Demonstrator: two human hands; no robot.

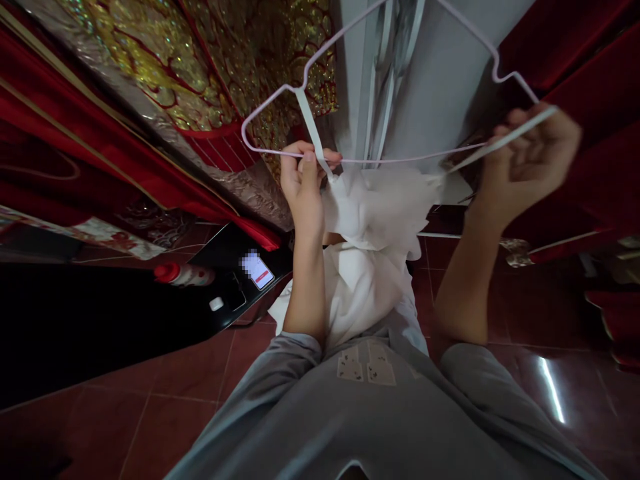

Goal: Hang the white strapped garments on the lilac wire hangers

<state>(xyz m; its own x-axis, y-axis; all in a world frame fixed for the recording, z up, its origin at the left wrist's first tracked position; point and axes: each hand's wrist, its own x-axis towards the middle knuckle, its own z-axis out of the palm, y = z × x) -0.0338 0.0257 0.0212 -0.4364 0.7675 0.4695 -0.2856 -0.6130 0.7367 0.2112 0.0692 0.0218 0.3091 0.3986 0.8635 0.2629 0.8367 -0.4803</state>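
Observation:
A thin pale pink clothes hanger is raised in front of me. From it hangs a white garment with ruffles, its lower part bunched over my lap. One white strap of the garment is looped over the hanger's left notch. My left hand is closed around the hanger's lower bar and the strap there. The other strap is pulled out taut to the right by my right hand, whose fingers are curled inside it near the hanger's right end. That end is hidden behind the hand.
On the left, a black tabletop carries a lit phone, a bottle with a red cap and a small white case. Gold sequined garments and red fabric hang close by. Grey doors with handles stand ahead.

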